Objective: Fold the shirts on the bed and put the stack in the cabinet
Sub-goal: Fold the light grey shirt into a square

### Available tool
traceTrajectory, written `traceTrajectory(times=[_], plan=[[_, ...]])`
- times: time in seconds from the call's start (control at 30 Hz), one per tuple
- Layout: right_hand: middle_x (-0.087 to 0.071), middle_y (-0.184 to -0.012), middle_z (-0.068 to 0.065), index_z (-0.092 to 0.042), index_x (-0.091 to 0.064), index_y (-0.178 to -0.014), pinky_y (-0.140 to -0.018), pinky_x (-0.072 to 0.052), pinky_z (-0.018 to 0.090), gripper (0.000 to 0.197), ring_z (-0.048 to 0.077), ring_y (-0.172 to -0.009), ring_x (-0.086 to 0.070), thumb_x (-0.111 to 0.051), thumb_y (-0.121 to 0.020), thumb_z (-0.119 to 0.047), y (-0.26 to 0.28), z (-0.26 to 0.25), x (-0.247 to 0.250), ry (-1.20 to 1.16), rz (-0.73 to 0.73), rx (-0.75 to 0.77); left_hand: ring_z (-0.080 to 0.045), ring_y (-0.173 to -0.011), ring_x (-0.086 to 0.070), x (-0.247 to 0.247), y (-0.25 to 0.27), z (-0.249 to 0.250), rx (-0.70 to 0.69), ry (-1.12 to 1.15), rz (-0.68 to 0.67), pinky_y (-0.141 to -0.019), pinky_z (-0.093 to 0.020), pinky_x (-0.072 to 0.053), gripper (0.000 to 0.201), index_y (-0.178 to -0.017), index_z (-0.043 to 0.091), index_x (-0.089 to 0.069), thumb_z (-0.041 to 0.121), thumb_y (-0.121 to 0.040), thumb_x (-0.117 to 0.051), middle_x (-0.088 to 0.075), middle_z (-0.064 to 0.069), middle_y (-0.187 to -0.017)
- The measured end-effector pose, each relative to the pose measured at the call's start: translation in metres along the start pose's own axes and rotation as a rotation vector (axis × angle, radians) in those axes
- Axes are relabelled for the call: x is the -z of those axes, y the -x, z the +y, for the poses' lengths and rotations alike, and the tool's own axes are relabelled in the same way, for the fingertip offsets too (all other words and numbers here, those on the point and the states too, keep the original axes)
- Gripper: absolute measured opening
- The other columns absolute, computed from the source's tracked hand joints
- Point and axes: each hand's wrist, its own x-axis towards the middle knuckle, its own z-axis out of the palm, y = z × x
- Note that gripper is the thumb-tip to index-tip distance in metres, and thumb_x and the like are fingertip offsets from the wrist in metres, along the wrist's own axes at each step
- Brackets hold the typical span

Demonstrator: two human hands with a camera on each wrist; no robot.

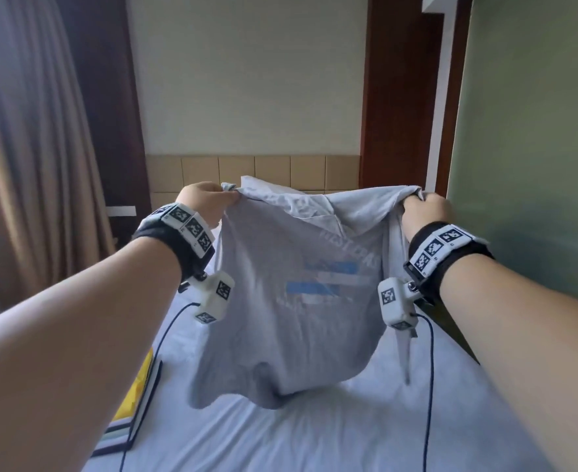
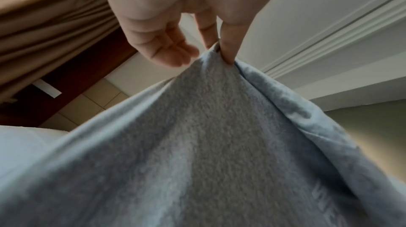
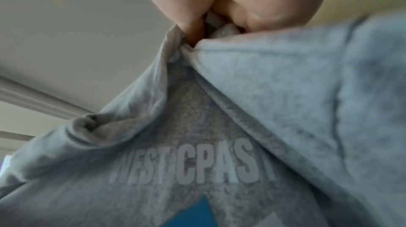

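Spreading the grey shirt (image 1: pixel 291 301) above the bed (image 1: pixel 315 420), probably for folding; left hand (image 1: pixel 206 202) and right hand (image 1: pixel 423 211) pinching its top corners; next, probably lowering flat, wrinkle-free.

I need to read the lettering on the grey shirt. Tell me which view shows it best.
The right wrist view: the lettering fills the frame, large and readable. The head view shows the whole shirt, but its lettering is small and faint. The left wrist view catches only a blurred fragment at the edge.
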Motion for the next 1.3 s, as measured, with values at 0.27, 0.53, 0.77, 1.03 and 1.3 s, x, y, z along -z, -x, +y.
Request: traceTrajectory(times=[0.27,0.53,0.77,1.03,1.3], plan=[[-0.058,-0.073,0.005,-0.015,-0.064,-0.09,-0.068,-0.037,0.03,0.022,0.034,-0.079,-0.058,-0.046,-0.099,-0.025,-0.006,-0.001,-0.005,-0.022,-0.051,-0.049,-0.029,-0.087,-0.067,-0.005,0.003,-0.001,0.035,0.2,-0.064,-0.077,-0.044,-0.061,0.019,-0.085,0.012,-0.063,0.012,-0.079,-0.08,-0.064,-0.015,-0.097],[-0.075,-0.096,0.002,-0.026,-0.075,-0.1,-0.084,-0.06,0.045,0.023,0.029,-0.095,-0.07,-0.053,-0.093,-0.024,0.029,-0.016,-0.043,-0.388,-0.438,-0.153,-0.026,-0.126,-0.052,-0.06,0.04,0.007,-0.181,-0.771,-0.393,-0.102,-0.043,-0.05,0.111,-0.158,0.036,-0.021,0.05,-0.071,-0.088,-0.046,-0.004,-0.147],[-0.074,-0.099,0.01,-0.017,-0.071,-0.115,-0.059,-0.054,0.03,0.022,0.026,-0.081,-0.068,-0.059,-0.099,-0.025,0.05,-0.022,-0.057,-0.644,-0.663,-0.221,-0.021,-0.068,-0.063,-0.103,0.058,0.003,-0.243,-0.722,-0.617,-0.072,-0.039,-0.061,0.033,-0.081,0.013,-0.069,0.045,-0.085,-0.078,-0.067,-0.003,-0.074],[-0.076,-0.091,0.006,-0.007,-0.076,-0.105,-0.063,-0.054,0.026,0.048,0.014,-0.075,-0.071,-0.083,-0.079,-0.046,0.055,0.013,-0.046,-0.317,-0.856,-0.112,-0.027,-0.087,-0.076,-0.101,0.05,0.021,-0.024,-0.315,-0.388,-0.075,-0.044,-0.065,0.022,-0.096,0.009,-0.074,0.03,-0.095,-0.071,-0.077,-0.014,-0.096],[-0.07,-0.083,0.007,-0.015,-0.074,-0.085,-0.063,-0.045,0.031,0.025,0.029,-0.079,-0.066,-0.063,-0.093,-0.035,0.029,-0.009,-0.009,0.146,-0.446,0.046,-0.018,-0.075,-0.075,-0.054,0.032,0.035,-0.073,-0.503,-0.456,-0.069,-0.033,-0.063,0.022,-0.089,0.017,-0.075,0.038,-0.084,-0.082,-0.078,-0.002,-0.082]])
